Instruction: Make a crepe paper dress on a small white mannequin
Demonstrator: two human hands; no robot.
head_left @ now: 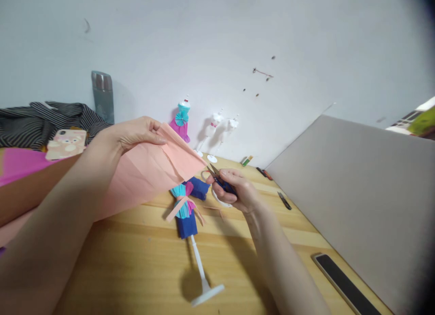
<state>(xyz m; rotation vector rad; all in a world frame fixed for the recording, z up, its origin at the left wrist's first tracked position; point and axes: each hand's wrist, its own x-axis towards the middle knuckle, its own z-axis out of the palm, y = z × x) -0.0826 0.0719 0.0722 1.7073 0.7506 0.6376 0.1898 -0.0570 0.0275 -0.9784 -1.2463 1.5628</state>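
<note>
A large sheet of peach crepe paper (146,170) hangs from my left hand (139,133), pinched near its upper edge between thumb and fingers. My right hand (234,188) grips dark-handled scissors (222,182), their blades parted close to the paper's right-hand corner. Whether the blades touch the paper I cannot tell. Below the sheet, a small dress form (186,210) lies tipped on the table, dressed in blue, turquoise and pink paper with a peach bow. Its white stand (200,263) points toward me. A roll of blue paper (200,189) lies just behind it.
Another dressed form (181,118) and two white forms (215,124) stand by the wall. At left are a bottle (103,97), striped cloth (68,118), a patterned phone case (67,143) and pink paper (27,165). A cutter (284,201) and a phone (345,283) lie right, beside a grey panel (367,192).
</note>
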